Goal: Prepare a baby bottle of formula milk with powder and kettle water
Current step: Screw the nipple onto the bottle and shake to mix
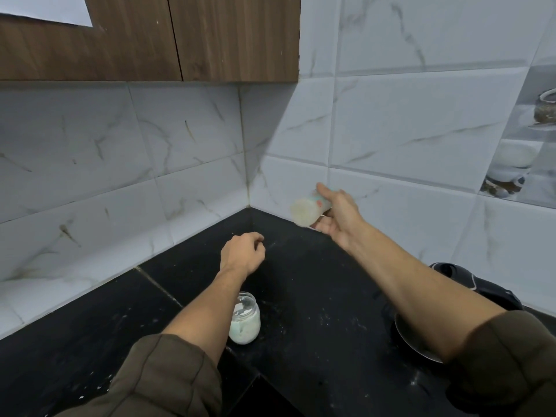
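My right hand (338, 216) grips a baby bottle (308, 209) full of milky white liquid, held on its side in the air near the wall corner, its base toward me and blurred. My left hand (243, 254) hovers over the black counter (316, 281) with fingers curled and nothing in it. An open glass jar of white powder (245, 320) stands on the counter beside my left forearm. The bottle's teat end is hidden behind my right hand.
A black kettle (469, 284) sits at the right behind my right forearm, with a dark round plate (412, 341) below the arm. White tiled walls meet in a corner ahead. Wooden cupboards (150, 37) hang above. Powder specks dot the counter.
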`<state>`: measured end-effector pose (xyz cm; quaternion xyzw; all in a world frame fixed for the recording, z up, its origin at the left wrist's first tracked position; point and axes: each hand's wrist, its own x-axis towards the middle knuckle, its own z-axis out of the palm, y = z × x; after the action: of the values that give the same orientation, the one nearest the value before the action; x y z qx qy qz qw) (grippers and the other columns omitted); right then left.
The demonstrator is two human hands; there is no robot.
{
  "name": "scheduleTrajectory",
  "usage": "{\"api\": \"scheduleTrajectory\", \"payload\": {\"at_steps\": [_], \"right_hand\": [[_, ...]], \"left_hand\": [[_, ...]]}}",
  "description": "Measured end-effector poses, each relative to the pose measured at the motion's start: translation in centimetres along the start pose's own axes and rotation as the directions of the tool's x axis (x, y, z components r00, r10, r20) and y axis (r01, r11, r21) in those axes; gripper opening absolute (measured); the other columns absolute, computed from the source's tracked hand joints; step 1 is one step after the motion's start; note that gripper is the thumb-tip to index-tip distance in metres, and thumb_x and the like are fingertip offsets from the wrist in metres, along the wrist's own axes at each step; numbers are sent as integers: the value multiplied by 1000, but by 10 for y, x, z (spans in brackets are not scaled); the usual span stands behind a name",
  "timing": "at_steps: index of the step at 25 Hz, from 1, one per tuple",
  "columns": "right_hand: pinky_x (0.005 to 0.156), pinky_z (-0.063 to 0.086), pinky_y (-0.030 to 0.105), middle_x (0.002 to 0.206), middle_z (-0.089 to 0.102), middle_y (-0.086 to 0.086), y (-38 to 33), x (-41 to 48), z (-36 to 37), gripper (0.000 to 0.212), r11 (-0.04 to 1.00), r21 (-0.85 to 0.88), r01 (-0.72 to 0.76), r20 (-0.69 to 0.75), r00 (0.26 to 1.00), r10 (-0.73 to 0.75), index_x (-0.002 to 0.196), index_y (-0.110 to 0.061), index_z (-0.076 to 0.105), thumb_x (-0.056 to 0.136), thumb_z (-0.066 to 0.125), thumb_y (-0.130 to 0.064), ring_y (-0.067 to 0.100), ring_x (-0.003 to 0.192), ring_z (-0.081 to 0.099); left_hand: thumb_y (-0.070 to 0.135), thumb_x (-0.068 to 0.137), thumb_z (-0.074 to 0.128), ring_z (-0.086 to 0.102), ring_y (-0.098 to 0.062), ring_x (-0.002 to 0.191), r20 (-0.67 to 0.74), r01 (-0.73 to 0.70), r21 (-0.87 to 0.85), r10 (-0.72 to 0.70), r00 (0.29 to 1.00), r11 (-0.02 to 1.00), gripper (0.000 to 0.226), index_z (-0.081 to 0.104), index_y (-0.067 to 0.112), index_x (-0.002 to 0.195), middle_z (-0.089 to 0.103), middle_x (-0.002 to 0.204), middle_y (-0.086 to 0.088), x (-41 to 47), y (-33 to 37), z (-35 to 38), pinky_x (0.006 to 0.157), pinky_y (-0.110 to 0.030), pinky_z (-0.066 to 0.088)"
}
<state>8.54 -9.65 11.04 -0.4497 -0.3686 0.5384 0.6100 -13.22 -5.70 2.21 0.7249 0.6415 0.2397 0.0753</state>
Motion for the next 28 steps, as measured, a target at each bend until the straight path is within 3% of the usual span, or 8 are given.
{"api": "scheduleTrajectory", "payload": {"at_steps": [3, 6, 8, 10, 13, 18, 28], "right_hand": [[64, 63, 38, 119, 75, 9, 10, -13, -7, 56, 940, -341, -8, 175, 982, 72, 140, -31, 53, 91, 80, -34, 27, 86, 80], [61, 62, 33, 117, 74, 7, 22, -19, -17, 68, 892, -449, 48, 131, 991, 13, 143, -44, 43, 89, 82, -32, 23, 89, 79], [67, 65, 37, 118, 69, 7, 31, -19, -26, 76, 863, -498, 91, 86, 995, -55, 148, -44, 38, 88, 83, -29, 24, 95, 77], [83, 65, 45, 120, 69, 7, 45, -19, -40, 82, 797, -594, 109, 71, 994, -84, 149, -38, 36, 84, 84, -30, 24, 100, 74], [91, 60, 40, 120, 69, 3, 68, -26, -58, 73, 697, -711, 96, 6, 991, -130, 136, -24, 45, 78, 89, -32, 18, 102, 71], [88, 59, 39, 112, 62, -5, 111, -48, -84, 73, 522, -853, 19, -72, 986, -152, 124, -25, 43, 72, 93, -36, 18, 99, 66], [83, 55, 37, 111, 58, -4, 162, -75, -117, 71, 456, -881, -127, -189, 977, -94, 122, -25, 41, 74, 94, -31, 20, 100, 62]], "left_hand": [[30, 103, 55, 69, -23, 113, 17, -2, -13, 2, 1000, 1000, 34, 69, 31, 133, 76, 121, 4, 0, -1, 6, 96, -39, 54], [30, 102, 55, 69, -23, 113, 13, -5, -45, 5, 1000, 999, 34, 70, 32, 131, 76, 121, 4, -2, 5, 11, 97, -39, 55], [31, 101, 56, 70, -22, 112, 26, 6, -88, -3, 1000, 996, 33, 71, 32, 130, 77, 120, 5, -6, 10, 18, 97, -39, 56], [32, 101, 57, 70, -21, 111, 51, 3, -119, 3, 999, 993, 32, 71, 32, 129, 77, 119, 5, -10, 16, 30, 97, -39, 56], [33, 100, 58, 70, -20, 113, 97, -5, -184, 23, 995, 983, 31, 72, 32, 128, 77, 119, 6, -24, 30, 51, 99, -38, 55], [30, 102, 58, 67, -20, 118, 198, -33, -310, 98, 975, 950, 33, 70, 28, 133, 75, 125, 4, -42, 57, 82, 103, -35, 52], [28, 103, 56, 68, -20, 116, 307, -2, -272, 89, 948, 962, 32, 71, 28, 132, 76, 123, 3, -62, 47, 121, 103, -36, 52]]}}
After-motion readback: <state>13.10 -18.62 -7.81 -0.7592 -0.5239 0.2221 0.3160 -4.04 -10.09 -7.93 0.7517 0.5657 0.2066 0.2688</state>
